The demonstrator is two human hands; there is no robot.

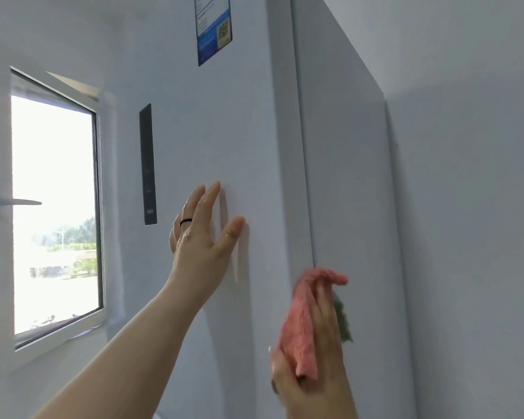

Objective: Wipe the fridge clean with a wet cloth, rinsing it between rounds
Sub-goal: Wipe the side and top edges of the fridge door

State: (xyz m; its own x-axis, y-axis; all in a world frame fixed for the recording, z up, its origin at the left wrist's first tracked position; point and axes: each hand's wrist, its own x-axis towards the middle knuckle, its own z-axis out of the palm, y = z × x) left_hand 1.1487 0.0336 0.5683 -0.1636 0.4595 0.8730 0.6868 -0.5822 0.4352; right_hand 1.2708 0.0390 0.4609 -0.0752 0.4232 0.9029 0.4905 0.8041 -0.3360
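A tall white fridge [239,131] fills the middle of the view, its door facing left and its side panel [351,176] facing right. My left hand [203,234] lies flat on the door with straight, spread fingers and a dark ring on one finger. My right hand [315,358] presses a pink cloth [300,322] with a green underside against the side panel near the front corner. The cloth drapes over my fingers.
A dark vertical control strip [148,164] and a blue-and-white label [214,28] sit on the door. A white-framed window [52,207] with a handle is on the left. A white wall [472,207] stands close behind the fridge on the right.
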